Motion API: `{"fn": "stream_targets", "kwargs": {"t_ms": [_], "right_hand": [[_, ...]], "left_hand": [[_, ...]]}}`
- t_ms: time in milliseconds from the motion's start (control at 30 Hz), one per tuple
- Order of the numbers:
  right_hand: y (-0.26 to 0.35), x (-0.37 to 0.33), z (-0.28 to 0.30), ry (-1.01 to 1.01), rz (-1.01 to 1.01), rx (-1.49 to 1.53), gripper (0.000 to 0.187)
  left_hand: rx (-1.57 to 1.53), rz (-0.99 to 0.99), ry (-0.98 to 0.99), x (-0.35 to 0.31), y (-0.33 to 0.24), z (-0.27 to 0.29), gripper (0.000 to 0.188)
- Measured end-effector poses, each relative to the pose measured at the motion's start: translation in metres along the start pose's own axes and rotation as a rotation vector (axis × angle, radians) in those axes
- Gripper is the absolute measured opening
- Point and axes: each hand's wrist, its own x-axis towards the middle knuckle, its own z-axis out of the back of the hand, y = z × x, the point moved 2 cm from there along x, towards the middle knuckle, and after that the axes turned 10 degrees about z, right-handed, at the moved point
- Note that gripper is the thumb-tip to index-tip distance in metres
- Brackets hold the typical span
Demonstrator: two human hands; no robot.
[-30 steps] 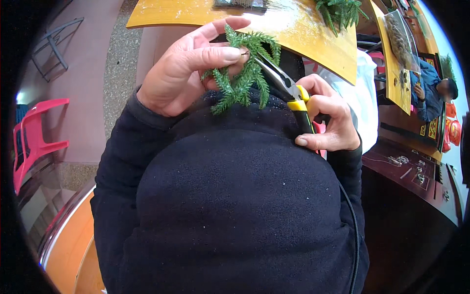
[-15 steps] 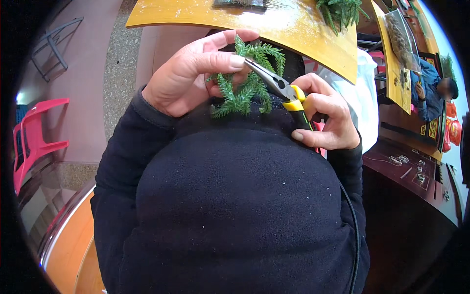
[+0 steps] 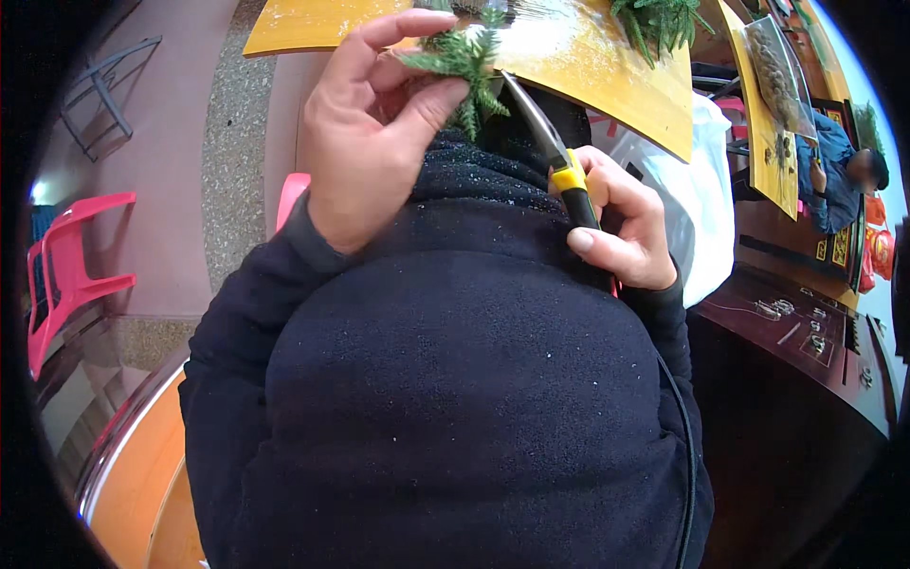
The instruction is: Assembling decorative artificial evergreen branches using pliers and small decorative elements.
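Note:
A small green artificial pine sprig (image 3: pixel 463 62) is held by my left hand (image 3: pixel 370 128) between thumb and fingers, over the near edge of the yellow table. My right hand (image 3: pixel 626 218) grips long-nose pliers (image 3: pixel 559 156) by their yellow and black handles. The pliers' jaws look closed and point up and to the left, their tip close beside the sprig. Whether the tip touches a stem of the sprig I cannot tell. The sprig and my left fingers are slightly blurred.
On the yellow table (image 3: pixel 645 100) lie more green pine branches (image 3: pixel 664 24) and white specks. A white plastic bag (image 3: pixel 706 199) hangs at its right. A pink plastic chair (image 3: pixel 81 266) stands at left. Farther right, a person in blue (image 3: pixel 834 180) sits near a second table with a clear bag (image 3: pixel 777 81).
My left hand has moved up and away with the sprig, which has turned. The pliers have swung more upright, and their jaws have come off the sprig's middle.

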Motion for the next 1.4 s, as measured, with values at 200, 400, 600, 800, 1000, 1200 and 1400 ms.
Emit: {"fn": "stream_targets", "kwargs": {"t_ms": [200, 400, 600, 800, 1000, 1200, 1400], "right_hand": [[0.003, 0.0, 0.004, -0.052, -0.011, 0.073, 0.031], [0.013, -0.002, 0.018, 0.063, 0.055, -0.215, 0.031], [0.018, -0.007, 0.027, 0.126, 0.066, -0.252, 0.032], [0.021, -0.009, 0.032, 0.167, 0.098, -0.272, 0.032], [0.025, -0.009, 0.033, 0.15, 0.09, -0.308, 0.032], [0.025, -0.01, 0.033, 0.135, 0.111, -0.307, 0.033], [0.02, -0.015, 0.034, 0.11, 0.087, -0.308, 0.032]], "left_hand": [[0.152, -0.281, -0.115, -0.005, -0.006, -0.009, 0.035], [-0.432, 0.354, -0.119, 0.0, 0.004, -0.007, 0.034], [-0.507, 0.779, 0.262, -0.003, 0.032, 0.0, 0.06], [-0.719, 0.79, 0.689, 0.0, 0.016, -0.007, 0.083], [-0.749, 0.681, 0.702, 0.003, 0.014, -0.009, 0.092], [-0.688, 0.562, 0.637, -0.001, 0.009, -0.012, 0.08], [-0.506, 0.622, 0.474, 0.004, 0.004, -0.009, 0.064]]}}
